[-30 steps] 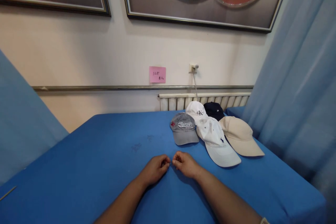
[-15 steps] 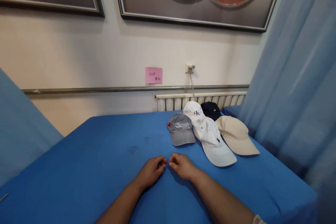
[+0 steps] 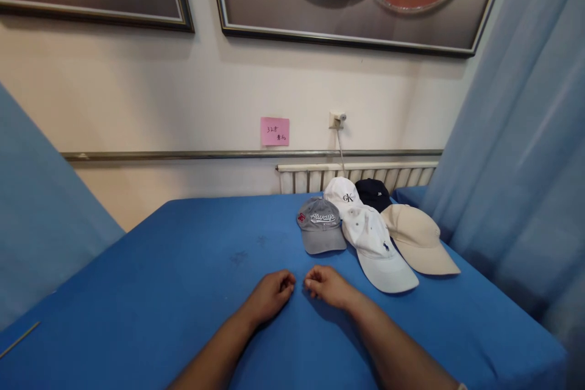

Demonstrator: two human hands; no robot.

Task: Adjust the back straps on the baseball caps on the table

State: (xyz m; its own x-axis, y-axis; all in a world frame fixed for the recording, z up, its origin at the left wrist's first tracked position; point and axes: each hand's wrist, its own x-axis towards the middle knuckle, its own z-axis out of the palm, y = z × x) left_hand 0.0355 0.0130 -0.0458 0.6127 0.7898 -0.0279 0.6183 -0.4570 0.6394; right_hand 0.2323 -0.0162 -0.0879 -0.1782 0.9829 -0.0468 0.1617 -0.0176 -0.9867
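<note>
My left hand (image 3: 273,295) rests on the blue cloth with its fingers curled in and nothing visible in them. Facing it across a narrow gap, my right hand (image 3: 329,286) is curled the same way and looks bare of any object. Just beyond the hands sits a grey baseball cap (image 3: 321,228) with lettering on its front. Right of that lies a white cap (image 3: 377,247) with a small dark emblem, brim toward me. Behind are a white cap with dark letters (image 3: 340,192) and a navy cap (image 3: 372,195). A beige cap (image 3: 414,231) is farthest right. Neither hand touches a cap.
Blue cloth (image 3: 150,280) covers the table. A thin stick (image 3: 21,339) lies at its left edge. Blue curtains hang at the left (image 3: 41,219) and right (image 3: 516,134). A radiator (image 3: 315,178), a metal rail (image 3: 196,155) and a plugged-in cord (image 3: 340,146) are along the wall.
The view has swung slightly left, so the scene sits farther right and more of the stick shows. The gap between my curled hands is a little wider. The caps have not moved.
</note>
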